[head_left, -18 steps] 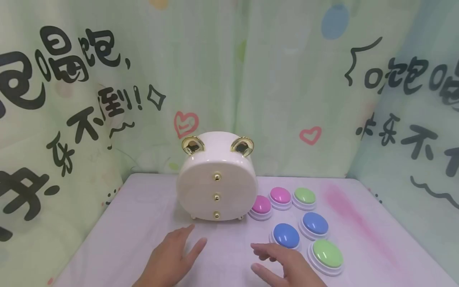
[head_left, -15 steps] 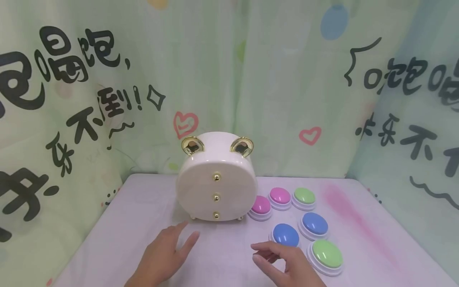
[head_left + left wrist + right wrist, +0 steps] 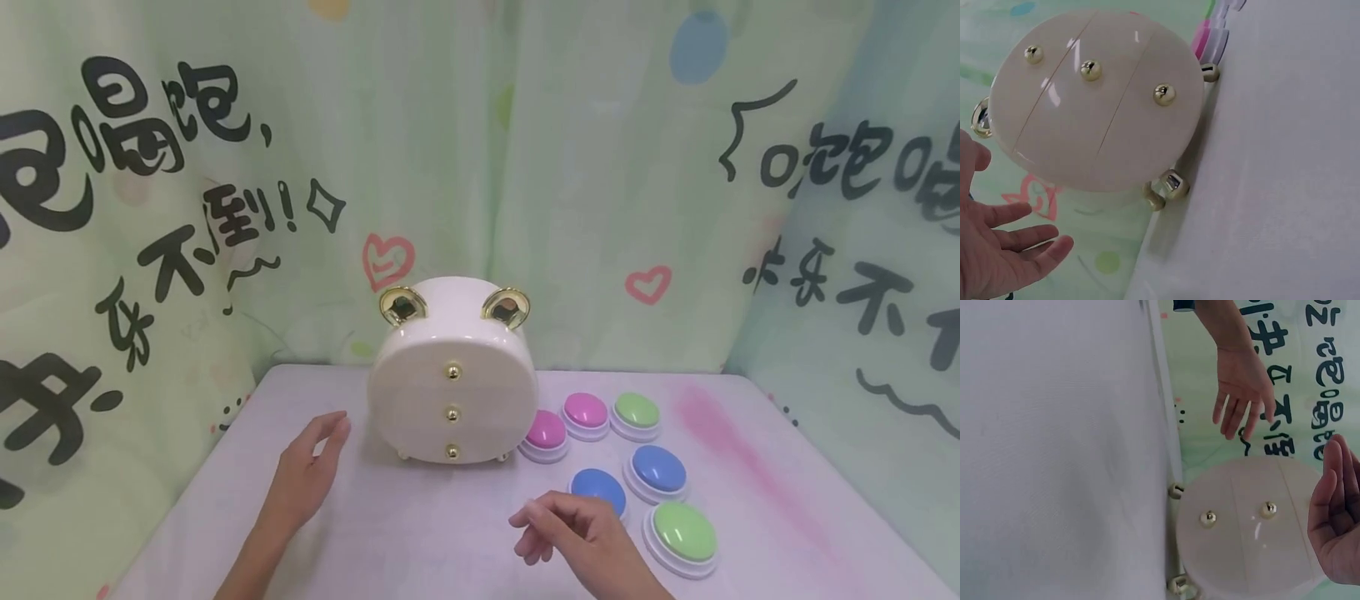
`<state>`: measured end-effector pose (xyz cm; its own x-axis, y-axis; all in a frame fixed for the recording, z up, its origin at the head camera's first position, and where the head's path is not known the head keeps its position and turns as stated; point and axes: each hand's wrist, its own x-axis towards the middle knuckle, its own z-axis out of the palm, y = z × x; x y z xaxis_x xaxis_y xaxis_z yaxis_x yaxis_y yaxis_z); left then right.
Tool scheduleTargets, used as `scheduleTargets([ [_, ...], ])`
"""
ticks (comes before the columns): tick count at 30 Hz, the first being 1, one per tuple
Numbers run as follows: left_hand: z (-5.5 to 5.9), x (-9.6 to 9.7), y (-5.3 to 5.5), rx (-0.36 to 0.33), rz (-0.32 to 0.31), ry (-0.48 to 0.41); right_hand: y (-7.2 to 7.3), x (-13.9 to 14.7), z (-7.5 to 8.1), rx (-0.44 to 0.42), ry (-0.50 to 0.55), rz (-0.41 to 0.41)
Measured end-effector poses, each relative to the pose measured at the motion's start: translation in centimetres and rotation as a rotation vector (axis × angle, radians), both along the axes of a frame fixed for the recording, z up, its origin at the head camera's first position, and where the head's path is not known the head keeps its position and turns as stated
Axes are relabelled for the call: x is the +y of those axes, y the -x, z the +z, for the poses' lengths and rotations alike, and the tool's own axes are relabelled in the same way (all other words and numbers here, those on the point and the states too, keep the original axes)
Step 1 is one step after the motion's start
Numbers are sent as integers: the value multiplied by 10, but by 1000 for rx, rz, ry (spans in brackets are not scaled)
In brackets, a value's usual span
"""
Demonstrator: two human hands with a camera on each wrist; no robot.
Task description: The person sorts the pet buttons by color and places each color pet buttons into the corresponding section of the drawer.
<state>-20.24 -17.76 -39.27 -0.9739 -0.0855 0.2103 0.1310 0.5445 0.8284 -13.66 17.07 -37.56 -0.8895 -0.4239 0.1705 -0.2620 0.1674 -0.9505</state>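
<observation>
A glossy cream drawer box [image 3: 453, 400] with a round front, gold knobs [image 3: 452, 414] down its middle and gold ear shapes [image 3: 506, 308] on top stands on the table. My left hand [image 3: 303, 471] hovers to the left of the box, apart from it, fingers extended and holding nothing; the left wrist view shows its palm turned toward the box. Right of centre, in front of the box, my right hand [image 3: 577, 533] hangs in the air with loosely bent fingers and nothing in them. It partly covers a blue push button [image 3: 600, 492] in the head view.
To the right of the box stand pink buttons [image 3: 586, 409], another blue button [image 3: 659, 467] and green buttons [image 3: 686, 531], all on white bases. The pale table [image 3: 420, 542] is bounded behind and at both sides by printed curtains [image 3: 585, 183].
My left hand has moved left and away from the box's front, up to its left side. The right hand has shifted slightly and its fingers have bent more. The box and buttons stay put.
</observation>
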Motion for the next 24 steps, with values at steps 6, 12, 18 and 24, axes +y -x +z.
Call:
scheduleTargets([
  [6,5,-1,18,48,25,-175,8,-18,7,-116,76,-45],
  [12,15,8,29,106,3,-239,17,-34,8,-212,183,-27],
  [18,31,9,41,139,-13,-292,28,-48,1,-374,276,17],
  [24,45,9,52,173,-31,-352,39,-53,-1,-476,331,43],
])
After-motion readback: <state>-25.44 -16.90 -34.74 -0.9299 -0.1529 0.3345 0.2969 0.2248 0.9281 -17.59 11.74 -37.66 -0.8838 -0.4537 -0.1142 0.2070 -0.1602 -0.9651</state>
